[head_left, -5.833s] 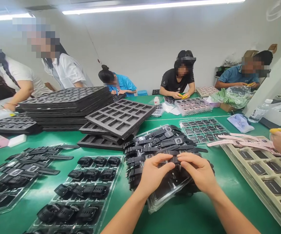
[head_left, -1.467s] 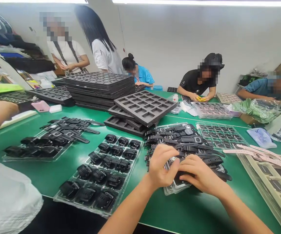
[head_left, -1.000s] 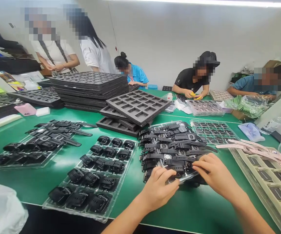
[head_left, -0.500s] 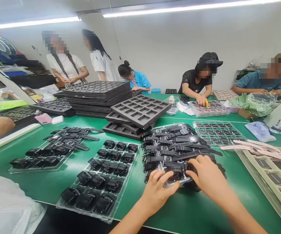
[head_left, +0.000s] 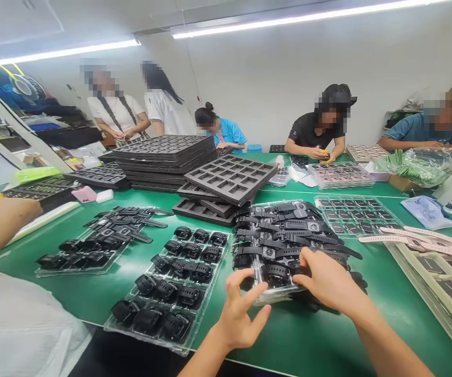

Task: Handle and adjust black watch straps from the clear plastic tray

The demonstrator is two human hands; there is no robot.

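A stack of clear plastic trays (head_left: 267,299) lies in front of me, heaped with black watches and straps (head_left: 284,235). My right hand (head_left: 324,277) is at its near right corner, thumb and fingers bent around a black watch that they mostly cover. At the near left corner is my left hand (head_left: 244,309), its fingers apart and nothing in them. Between the two hands a black watch with a curled strap (head_left: 277,273) sits in the tray. Left of the stack, another clear tray (head_left: 147,335) holds several rows of black watches with curled straps.
Black foam trays (head_left: 229,178) are piled behind the watches. A third watch tray (head_left: 88,267) lies left. Pink-strapped watches (head_left: 426,241) rest on beige trays at right. A co-worker's arm (head_left: 6,220) reaches in from the left. Other people are across the green table (head_left: 289,340).
My left hand has drawn back from the tray and its fingers have spread. My right hand has shifted slightly left. The view has shifted, and the co-worker's arm at left reaches further in.
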